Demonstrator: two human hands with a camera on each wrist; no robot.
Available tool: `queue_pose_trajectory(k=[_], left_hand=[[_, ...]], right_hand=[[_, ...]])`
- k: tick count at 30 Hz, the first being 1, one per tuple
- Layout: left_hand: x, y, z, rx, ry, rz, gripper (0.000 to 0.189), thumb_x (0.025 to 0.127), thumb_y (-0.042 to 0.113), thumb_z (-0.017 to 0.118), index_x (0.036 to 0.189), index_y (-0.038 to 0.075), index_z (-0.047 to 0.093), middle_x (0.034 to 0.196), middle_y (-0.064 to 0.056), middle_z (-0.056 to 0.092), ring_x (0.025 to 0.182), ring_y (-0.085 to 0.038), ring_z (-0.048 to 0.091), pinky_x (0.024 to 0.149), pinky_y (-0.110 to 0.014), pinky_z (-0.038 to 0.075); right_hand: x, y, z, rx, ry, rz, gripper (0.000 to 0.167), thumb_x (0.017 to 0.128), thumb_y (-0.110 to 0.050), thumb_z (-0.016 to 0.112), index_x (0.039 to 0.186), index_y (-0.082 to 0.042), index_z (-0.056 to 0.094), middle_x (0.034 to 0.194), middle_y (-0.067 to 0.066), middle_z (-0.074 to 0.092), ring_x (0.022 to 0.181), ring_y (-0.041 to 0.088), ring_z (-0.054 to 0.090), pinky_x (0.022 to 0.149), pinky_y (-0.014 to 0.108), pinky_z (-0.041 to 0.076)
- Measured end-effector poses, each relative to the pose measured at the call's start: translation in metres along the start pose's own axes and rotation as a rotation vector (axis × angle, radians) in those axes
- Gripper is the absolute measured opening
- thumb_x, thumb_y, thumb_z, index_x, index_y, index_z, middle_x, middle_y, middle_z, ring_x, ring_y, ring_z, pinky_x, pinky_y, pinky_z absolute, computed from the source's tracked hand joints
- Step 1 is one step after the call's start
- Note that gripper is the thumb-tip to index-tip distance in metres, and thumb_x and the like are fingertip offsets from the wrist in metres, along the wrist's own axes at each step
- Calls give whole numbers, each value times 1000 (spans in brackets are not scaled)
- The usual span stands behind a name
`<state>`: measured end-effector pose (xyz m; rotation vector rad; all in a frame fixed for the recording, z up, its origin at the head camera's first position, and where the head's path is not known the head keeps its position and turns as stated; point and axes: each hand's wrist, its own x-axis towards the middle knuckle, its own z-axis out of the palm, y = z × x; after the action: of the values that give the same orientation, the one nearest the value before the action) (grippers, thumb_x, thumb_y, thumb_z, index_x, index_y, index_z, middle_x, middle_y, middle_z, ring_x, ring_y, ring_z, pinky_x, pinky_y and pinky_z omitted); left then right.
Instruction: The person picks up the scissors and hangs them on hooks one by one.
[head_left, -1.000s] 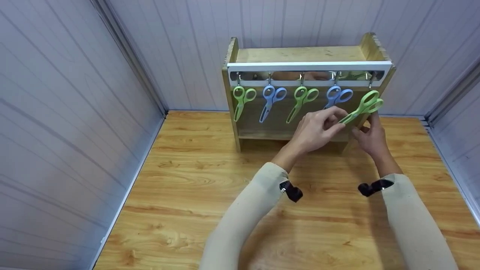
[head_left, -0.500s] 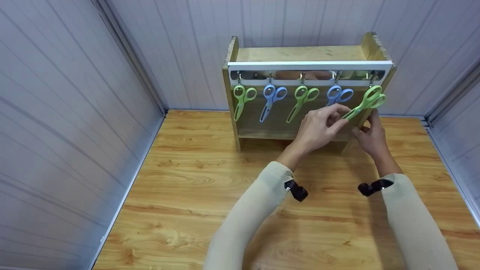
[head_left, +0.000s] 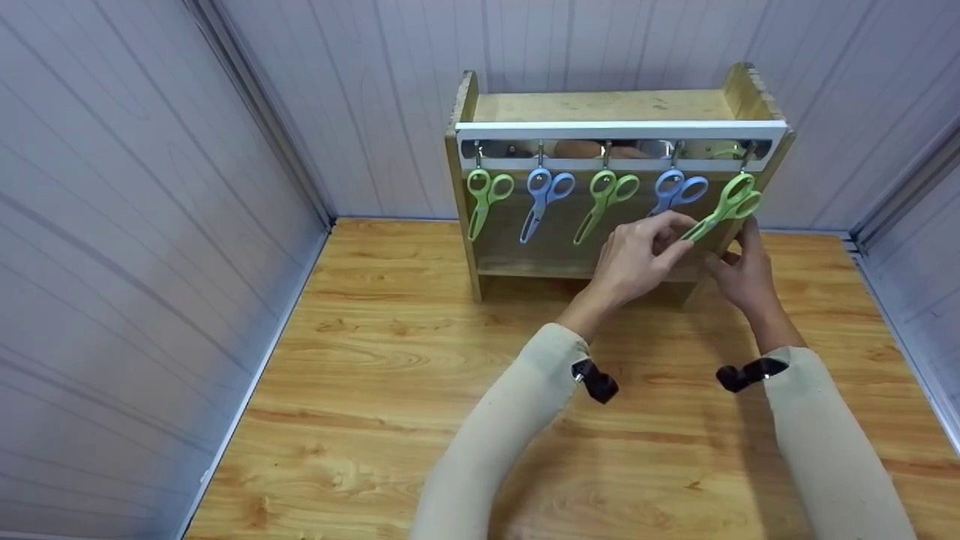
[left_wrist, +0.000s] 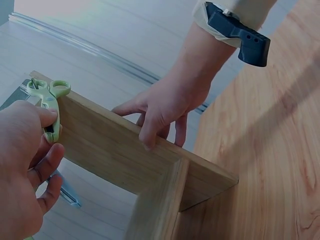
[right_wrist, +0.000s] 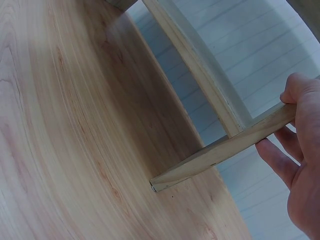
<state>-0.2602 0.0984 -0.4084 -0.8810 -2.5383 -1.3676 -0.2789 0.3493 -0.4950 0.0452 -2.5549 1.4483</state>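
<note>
My left hand pinches a pair of green scissors by the blade end, between thumb and fingers. The scissors tilt, handles up and to the right, with one loop right at the rightmost hook of the rack. In the left wrist view, the hook's tip shows within that loop of the green scissors. My right hand grips the right side panel of a wooden shelf, thumb on one face and fingers on the other.
On the other hooks hang two green scissors and two blue scissors, alternating in colour. The white-framed hook rack spans the top front of the wooden shelf. Pale panelled walls surround the wood-grain floor.
My left hand moved slightly right and up with the green scissors, then the handles dipped a little back to the left. My right hand stays on the side panel.
</note>
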Motion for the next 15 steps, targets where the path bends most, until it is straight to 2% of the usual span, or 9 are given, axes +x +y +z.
queue_pose_trajectory(k=[3,5,6,7,9,11,13,15], left_hand=[[0,0,1,2,-7,-14,27,113,30,70,138,22,77,93,4,75,75,-1,55,67,-14,38],[0,-1,2,4,-12,-22,27,113,30,70,139,23,77,92,4,74,74,-1,54,66,-14,38],[0,-2,2,7,-14,-26,28,113,30,70,139,23,77,91,5,74,73,0,53,66,-14,38],[-1,-3,3,9,-18,-31,28,113,30,69,139,23,77,91,5,74,73,0,53,66,-14,38],[-2,-5,5,14,-22,-43,28,114,30,69,140,23,77,93,5,75,74,0,54,66,-13,39],[-3,-8,7,13,-19,-50,27,113,29,70,139,22,78,95,4,77,75,1,55,67,-12,40],[-4,-10,8,8,-14,-56,27,113,27,70,138,21,78,98,3,79,77,0,57,68,-12,41],[-5,-12,10,0,-7,-56,27,113,25,71,138,19,78,101,1,80,79,0,57,69,-11,41]], right_hand=[[0,1,1,35,-7,-6,88,108,-6,59,180,-21,11,180,30,32,160,55,44,102,18,56],[-1,2,1,65,-6,-12,88,108,-3,57,180,-21,10,180,33,31,155,60,47,89,8,51],[-1,2,2,74,-3,-15,88,108,-2,56,180,-20,10,179,33,32,154,59,48,86,6,49],[-1,3,2,75,0,-17,87,108,-2,56,180,-20,10,179,33,33,155,58,48,89,8,50],[0,3,3,61,6,-14,87,108,-2,56,181,-19,10,179,31,33,159,52,44,102,20,55],[0,2,2,39,10,-9,87,109,-3,57,181,-18,11,180,28,34,162,46,40,109,25,54],[-1,1,2,30,9,-5,88,109,-5,59,181,-20,10,181,27,34,165,44,36,111,26,52],[-1,0,2,42,7,-6,88,109,-7,60,181,-20,11,181,28,33,164,45,37,103,16,50]])
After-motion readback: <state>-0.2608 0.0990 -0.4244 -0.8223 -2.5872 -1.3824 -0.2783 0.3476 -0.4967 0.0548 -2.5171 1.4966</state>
